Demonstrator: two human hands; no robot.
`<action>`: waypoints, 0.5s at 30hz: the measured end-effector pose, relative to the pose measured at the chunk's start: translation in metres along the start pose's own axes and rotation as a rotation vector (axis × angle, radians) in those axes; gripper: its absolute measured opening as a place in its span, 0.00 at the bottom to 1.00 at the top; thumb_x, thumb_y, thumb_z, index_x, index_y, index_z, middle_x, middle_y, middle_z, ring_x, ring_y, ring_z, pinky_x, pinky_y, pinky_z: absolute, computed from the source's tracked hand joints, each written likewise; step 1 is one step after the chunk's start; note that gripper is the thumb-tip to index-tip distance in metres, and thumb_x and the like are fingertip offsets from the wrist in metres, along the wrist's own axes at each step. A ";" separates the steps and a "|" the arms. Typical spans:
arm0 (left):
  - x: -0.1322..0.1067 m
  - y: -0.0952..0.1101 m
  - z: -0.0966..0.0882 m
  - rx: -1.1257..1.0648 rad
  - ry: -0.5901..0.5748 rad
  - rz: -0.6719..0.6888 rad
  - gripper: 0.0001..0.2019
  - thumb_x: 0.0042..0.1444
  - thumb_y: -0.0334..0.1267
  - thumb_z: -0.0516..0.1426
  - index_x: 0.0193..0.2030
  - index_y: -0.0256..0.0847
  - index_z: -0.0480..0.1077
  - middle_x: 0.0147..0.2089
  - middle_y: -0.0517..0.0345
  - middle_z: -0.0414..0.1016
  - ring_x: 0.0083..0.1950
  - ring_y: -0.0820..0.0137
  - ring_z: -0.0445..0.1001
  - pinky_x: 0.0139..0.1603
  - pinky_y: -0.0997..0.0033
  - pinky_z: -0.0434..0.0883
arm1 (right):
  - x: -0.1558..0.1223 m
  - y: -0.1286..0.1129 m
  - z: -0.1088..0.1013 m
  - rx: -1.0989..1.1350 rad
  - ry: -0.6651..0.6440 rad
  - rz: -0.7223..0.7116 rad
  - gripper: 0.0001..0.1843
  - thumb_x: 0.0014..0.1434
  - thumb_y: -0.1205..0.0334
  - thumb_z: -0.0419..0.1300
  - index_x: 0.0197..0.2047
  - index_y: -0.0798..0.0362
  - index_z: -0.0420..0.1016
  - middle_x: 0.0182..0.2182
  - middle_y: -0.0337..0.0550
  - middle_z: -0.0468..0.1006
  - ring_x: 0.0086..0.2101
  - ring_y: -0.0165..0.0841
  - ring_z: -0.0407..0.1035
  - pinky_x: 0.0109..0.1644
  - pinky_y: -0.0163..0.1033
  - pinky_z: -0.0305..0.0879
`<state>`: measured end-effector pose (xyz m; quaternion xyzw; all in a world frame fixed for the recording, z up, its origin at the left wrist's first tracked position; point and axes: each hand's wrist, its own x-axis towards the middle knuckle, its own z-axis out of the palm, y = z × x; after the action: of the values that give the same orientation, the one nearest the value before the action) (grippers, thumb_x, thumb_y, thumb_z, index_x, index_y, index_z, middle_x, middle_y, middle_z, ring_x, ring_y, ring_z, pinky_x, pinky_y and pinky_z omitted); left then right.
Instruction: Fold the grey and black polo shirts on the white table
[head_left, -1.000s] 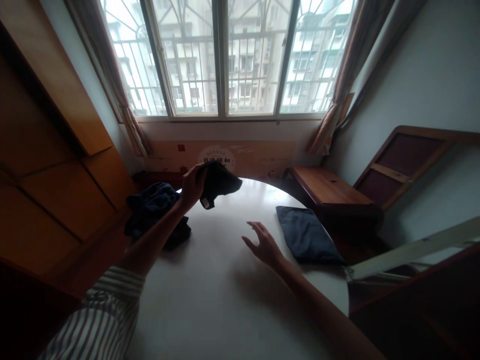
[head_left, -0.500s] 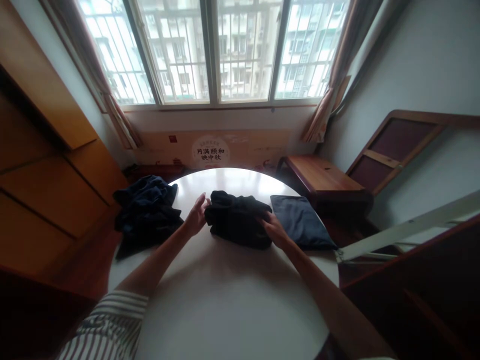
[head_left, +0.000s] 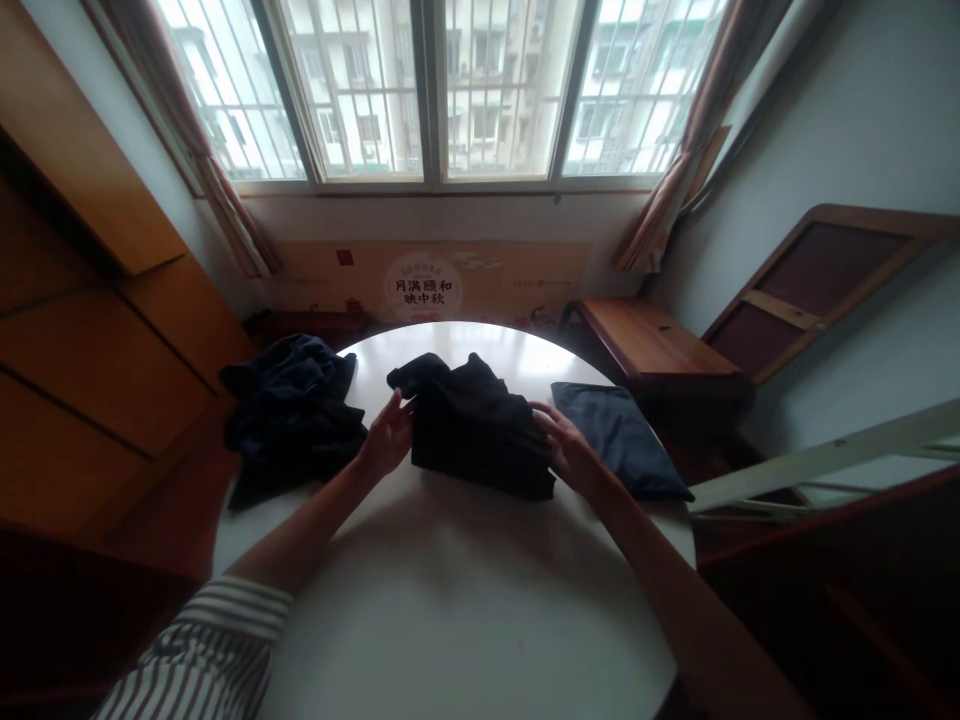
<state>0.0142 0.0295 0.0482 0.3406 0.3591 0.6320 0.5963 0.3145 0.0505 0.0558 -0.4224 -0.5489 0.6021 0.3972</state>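
Hands (head_left: pixel 388 440) flanking black cloth (head_left: pixel 476 430), arms (head_left: pixel 319 530) extended

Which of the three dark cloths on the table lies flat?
The blue-grey cloth on the right, beyond the right hand. The heap left of the left hand is crumpled, and the black cloth between the hands is bunched up.

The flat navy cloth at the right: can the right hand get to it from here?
Probably yes: the right hand, at the edge of the black garment, is close to the flat navy cloth, with nothing visible between them.
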 end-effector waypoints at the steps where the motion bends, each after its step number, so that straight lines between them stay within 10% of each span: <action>1: 0.000 -0.001 0.000 0.029 -0.022 0.027 0.27 0.58 0.46 0.62 0.63 0.42 0.65 0.56 0.50 0.75 0.57 0.60 0.75 0.55 0.63 0.74 | -0.002 0.001 0.001 0.053 -0.020 -0.006 0.36 0.53 0.43 0.66 0.61 0.48 0.65 0.46 0.46 0.80 0.43 0.40 0.76 0.45 0.40 0.74; 5: 0.001 -0.011 0.002 0.241 -0.043 0.066 0.47 0.44 0.36 0.70 0.70 0.44 0.54 0.68 0.46 0.63 0.66 0.57 0.66 0.64 0.59 0.65 | -0.019 0.004 0.013 0.171 -0.435 0.072 0.38 0.44 0.58 0.75 0.58 0.48 0.71 0.46 0.43 0.79 0.44 0.35 0.76 0.46 0.36 0.72; 9: -0.005 -0.015 0.005 0.544 -0.055 0.185 0.36 0.49 0.44 0.66 0.65 0.41 0.64 0.66 0.47 0.65 0.67 0.52 0.61 0.67 0.57 0.60 | -0.034 0.000 0.029 0.037 -0.957 0.170 0.32 0.50 0.54 0.72 0.57 0.53 0.74 0.46 0.50 0.79 0.40 0.36 0.77 0.40 0.36 0.73; 15: -0.018 0.002 0.010 1.072 0.235 0.443 0.19 0.64 0.47 0.51 0.57 0.42 0.70 0.51 0.48 0.70 0.51 0.60 0.71 0.55 0.58 0.69 | -0.013 0.009 0.025 -0.213 0.087 -0.224 0.23 0.55 0.41 0.65 0.39 0.55 0.77 0.27 0.41 0.74 0.22 0.28 0.67 0.21 0.32 0.62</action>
<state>0.0232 0.0115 0.0550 0.5890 0.6122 0.5054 0.1512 0.2947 0.0289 0.0489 -0.4240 -0.6356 0.4733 0.4384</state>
